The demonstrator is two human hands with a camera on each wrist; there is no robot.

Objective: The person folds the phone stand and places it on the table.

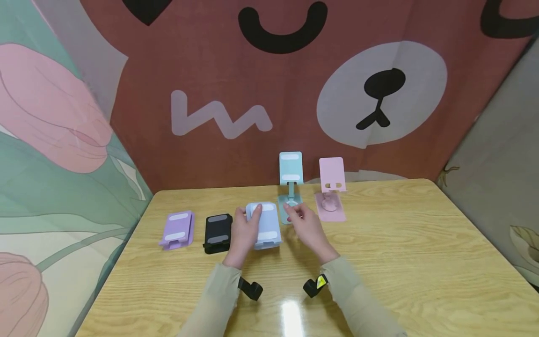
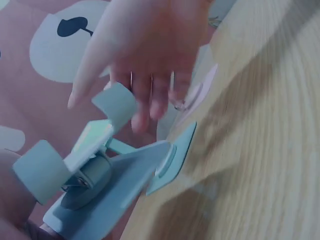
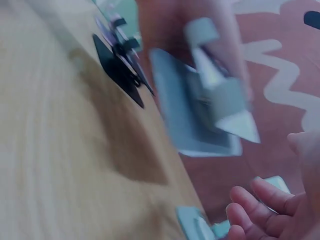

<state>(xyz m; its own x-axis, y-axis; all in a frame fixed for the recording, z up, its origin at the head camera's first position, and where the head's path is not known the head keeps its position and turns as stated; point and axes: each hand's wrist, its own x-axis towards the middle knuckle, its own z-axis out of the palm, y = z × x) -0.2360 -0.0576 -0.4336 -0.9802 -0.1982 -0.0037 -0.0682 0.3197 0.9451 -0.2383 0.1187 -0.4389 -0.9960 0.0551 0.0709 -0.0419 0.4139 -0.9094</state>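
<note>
Your left hand [image 1: 245,231] grips a light-blue phone stand [image 1: 268,228]; your empty right hand [image 1: 310,230], fingers relaxed, hovers above the worktop [image 1: 400,262] toward its back edge.

A pale blue stand [image 3: 172,112], slightly blurred, is gripped by the left hand [image 3: 167,22] and held tilted above the table [image 3: 50,130], where a dark shadow is cast. Beyond it, a black stand [image 3: 112,72] is seen, partly overlapped with a purple stand [image 3: 103,31]. At lower right, the right hand [image 3: 277,215] is held apart from the pale blue stand, its fingers [image 3: 252,202] loosely bent; a teal stand [image 3: 189,222] is partly hidden behind it. The reddish backdrop [image 3: 265,35] is marked with a pale zigzag [image 3: 282,70].
</note>
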